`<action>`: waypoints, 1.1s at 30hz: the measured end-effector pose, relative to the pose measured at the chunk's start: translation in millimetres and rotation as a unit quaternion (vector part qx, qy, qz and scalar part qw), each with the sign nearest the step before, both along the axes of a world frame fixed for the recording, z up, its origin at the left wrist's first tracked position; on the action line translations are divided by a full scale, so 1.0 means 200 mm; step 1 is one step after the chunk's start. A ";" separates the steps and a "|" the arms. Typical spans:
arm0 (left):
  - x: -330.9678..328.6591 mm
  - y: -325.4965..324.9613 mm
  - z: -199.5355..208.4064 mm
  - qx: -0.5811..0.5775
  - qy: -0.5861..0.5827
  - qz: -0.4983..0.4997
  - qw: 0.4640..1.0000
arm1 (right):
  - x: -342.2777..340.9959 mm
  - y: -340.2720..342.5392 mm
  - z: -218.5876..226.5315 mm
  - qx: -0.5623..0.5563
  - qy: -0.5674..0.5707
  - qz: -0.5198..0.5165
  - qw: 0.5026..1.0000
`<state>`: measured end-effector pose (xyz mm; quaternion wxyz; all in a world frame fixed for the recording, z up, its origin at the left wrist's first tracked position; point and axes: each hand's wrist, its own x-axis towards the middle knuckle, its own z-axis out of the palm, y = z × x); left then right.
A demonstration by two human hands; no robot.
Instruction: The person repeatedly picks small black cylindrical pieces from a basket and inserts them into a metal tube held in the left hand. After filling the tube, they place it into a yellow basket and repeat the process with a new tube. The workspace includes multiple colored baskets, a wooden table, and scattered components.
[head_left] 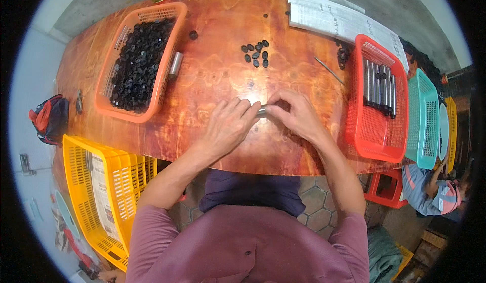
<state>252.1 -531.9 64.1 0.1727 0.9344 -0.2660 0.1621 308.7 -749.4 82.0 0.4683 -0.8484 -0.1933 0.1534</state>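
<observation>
Above the near half of the wooden table, both my hands meet on a short metal tube. My left hand is closed round it. At its other end the fingers of my right hand are pinched, and what lies under their tips is hidden. Beyond my hands several black oval plastic caps lie loose. An orange basket to the left is heaped with similar small black pieces. On the right, a red basket holds several metal tubes with black ends.
Another metal tube is beside the orange basket. A thin rod lies left of the red basket, with printed papers behind. Right of it stands a teal basket. A yellow crate is at lower left; another person is at far right.
</observation>
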 end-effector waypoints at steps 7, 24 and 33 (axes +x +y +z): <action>0.02 0.00 -0.02 -0.019 0.016 -0.013 1.000 | 0.11 0.28 -0.13 -0.101 -0.244 -0.102 0.959; 0.03 0.04 -0.01 -0.108 0.078 -0.022 0.991 | 0.10 0.29 -0.16 -0.152 -0.276 -0.121 0.941; 0.03 0.04 -0.05 -0.052 0.073 -0.022 0.996 | 0.09 0.29 -0.18 -0.154 -0.270 -0.130 0.942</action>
